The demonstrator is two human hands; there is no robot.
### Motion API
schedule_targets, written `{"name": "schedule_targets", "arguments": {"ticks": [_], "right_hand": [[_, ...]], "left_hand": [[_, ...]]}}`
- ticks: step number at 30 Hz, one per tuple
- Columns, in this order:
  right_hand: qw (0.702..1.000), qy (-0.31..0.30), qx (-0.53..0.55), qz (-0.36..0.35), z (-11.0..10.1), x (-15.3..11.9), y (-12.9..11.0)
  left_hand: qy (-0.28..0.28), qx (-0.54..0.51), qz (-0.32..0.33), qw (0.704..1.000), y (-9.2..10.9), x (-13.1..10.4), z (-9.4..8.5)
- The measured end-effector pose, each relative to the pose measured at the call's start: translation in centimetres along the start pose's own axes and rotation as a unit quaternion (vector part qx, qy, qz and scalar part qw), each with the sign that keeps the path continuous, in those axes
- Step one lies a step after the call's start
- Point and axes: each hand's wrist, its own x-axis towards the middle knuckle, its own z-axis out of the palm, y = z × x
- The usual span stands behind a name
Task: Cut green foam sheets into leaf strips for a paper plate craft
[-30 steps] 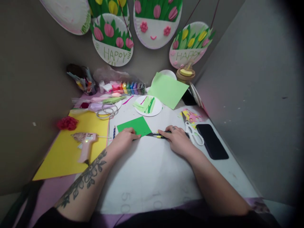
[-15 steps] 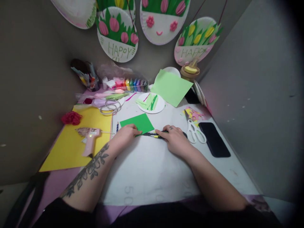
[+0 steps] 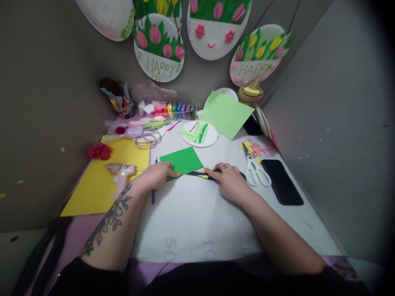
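Observation:
A dark green sheet of paper [image 3: 183, 159] lies on the white work surface [image 3: 185, 218]. At its lower left edge my left hand [image 3: 159, 176] presses down, with thumb and fingers on the paper's corner. My right hand [image 3: 226, 179] is closed over black-handled scissors [image 3: 200, 174], whose dark and yellow part points left to the paper's lower edge. The palm hides most of the handle. Beside my left wrist is a dark blue pencil [image 3: 153, 196], partly covered. Behind the green sheet stands a white plate [image 3: 210, 136] with green paper strips on it.
White scissors [image 3: 252, 172] and a black phone [image 3: 282, 181] lie at the right. At the left a pink glue gun [image 3: 123, 176] rests on yellow paper [image 3: 89, 189]. Light green paper [image 3: 226, 114] lies at the back, below hanging decorated plates [image 3: 159, 49].
My left hand has slid slightly left along the green sheet, uncovering more of its lower edge and the pencil. The right hand stays on the tool. The whole view has shifted slightly.

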Motion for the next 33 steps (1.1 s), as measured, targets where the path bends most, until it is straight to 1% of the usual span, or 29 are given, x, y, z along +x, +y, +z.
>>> {"name": "schedule_targets", "arguments": {"ticks": [6,15,20,26,33], "right_hand": [[1.0,-0.005,-0.009,-0.003,0.1,0.1,-1.2],[1.0,-0.018,-0.005,-0.01,0.1,-0.1,-1.6],[1.0,-0.023,-0.011,-0.017,0.3,-0.2,-2.4],[0.999,-0.023,-0.019,-0.028,0.4,-0.2,-3.4],[0.999,-0.025,-0.016,-0.044,0.6,0.0,-4.9]], "left_hand": [[0.004,0.001,-0.003,1.0,-0.1,0.1,0.2],[0.007,0.009,0.004,1.0,0.4,0.1,-0.1],[0.019,-0.003,0.005,1.0,0.5,0.0,0.0],[0.02,-0.002,-0.002,1.0,0.4,0.0,0.2],[0.023,0.005,0.007,1.0,0.2,0.0,0.5]]}}
